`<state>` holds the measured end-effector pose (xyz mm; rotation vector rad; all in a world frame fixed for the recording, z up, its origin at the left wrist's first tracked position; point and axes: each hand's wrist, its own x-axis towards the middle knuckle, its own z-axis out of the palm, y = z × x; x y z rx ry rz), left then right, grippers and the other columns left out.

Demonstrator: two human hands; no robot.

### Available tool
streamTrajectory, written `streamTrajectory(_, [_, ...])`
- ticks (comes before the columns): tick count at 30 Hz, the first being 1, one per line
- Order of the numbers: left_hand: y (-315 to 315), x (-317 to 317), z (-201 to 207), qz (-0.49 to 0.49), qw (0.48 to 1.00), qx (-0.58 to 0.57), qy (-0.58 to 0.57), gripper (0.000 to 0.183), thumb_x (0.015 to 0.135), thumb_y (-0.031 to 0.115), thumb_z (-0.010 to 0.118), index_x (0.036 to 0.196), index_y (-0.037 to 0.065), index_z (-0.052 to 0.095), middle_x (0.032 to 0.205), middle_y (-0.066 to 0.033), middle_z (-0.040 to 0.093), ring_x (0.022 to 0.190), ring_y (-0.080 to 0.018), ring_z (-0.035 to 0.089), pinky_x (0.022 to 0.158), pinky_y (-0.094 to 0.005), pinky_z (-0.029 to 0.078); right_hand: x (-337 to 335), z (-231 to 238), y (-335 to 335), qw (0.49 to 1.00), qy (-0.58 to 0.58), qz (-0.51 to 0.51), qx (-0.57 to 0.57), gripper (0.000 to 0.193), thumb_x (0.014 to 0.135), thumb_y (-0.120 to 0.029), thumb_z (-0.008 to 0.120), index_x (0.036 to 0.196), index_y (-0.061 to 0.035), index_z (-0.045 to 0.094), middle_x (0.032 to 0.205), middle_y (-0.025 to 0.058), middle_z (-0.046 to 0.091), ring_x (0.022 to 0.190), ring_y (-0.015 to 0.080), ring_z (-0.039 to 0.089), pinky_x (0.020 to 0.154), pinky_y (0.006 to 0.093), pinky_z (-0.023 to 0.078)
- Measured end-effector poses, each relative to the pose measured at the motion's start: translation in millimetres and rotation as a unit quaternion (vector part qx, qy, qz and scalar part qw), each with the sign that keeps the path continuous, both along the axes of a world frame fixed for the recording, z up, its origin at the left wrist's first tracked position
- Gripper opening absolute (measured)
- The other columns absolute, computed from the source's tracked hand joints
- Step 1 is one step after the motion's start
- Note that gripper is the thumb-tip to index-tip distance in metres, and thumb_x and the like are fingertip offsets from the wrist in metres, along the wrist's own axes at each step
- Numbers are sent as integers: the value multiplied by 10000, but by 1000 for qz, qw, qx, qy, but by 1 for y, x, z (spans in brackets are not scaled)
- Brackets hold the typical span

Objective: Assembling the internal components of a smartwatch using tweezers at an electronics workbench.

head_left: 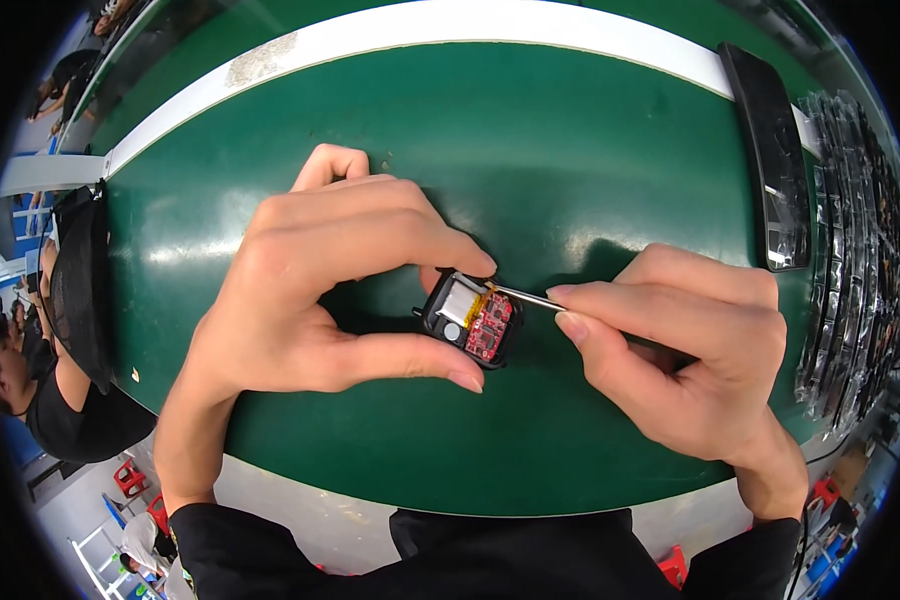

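Observation:
My left hand [320, 270] grips a small black device casing [432, 318] between thumb and fingers, tilted above the green tabletop. The casing lies open toward me. Inside it sit a silver battery cell [460, 302] with yellow tape at its edge, a red circuit board [491, 328] and a small round grey part [452, 331]. My right hand [685, 345] pinches a thin metal tool, probably tweezers [528, 297], between thumb and index finger. The tool's tip reaches the casing's upper right edge, near the yellow tape; what it touches there is too small to make out.
A long black tray-like object [770, 160] lies at the right. Beside it stand stacks of clear-wrapped dark items [850, 260]. A white strip [450, 22] runs along the table's far edge. Another person [65, 390] sits at the far left, next to a black bag-like thing [80, 285].

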<state>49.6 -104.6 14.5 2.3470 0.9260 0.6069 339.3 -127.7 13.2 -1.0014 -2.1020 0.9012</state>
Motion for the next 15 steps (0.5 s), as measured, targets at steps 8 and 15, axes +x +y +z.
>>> streamTrajectory(8, [1, 1, 0, -9, 1000, 2, -2, 682, 580, 530, 1028, 1050, 66, 859, 850, -15, 775, 733, -157, 640, 773, -348, 336, -2, -1, 0, 1000, 5, -3, 6, 218, 824, 87, 839, 1028, 17, 865, 714, 53, 693, 536, 81, 576, 475, 244, 373])
streamTrajectory(15, [-1, 1, 1, -14, 1000, 12, 4, 634, 623, 531, 1007, 1030, 69, 855, 838, -11, 769, 750, -174, 650, 803, -370, 348, -3, -5, -1, 1000, 7, 2, 17, 220, 820, 84, 845, 1028, 15, 865, 703, 45, 678, 520, 70, 544, 464, 248, 352])
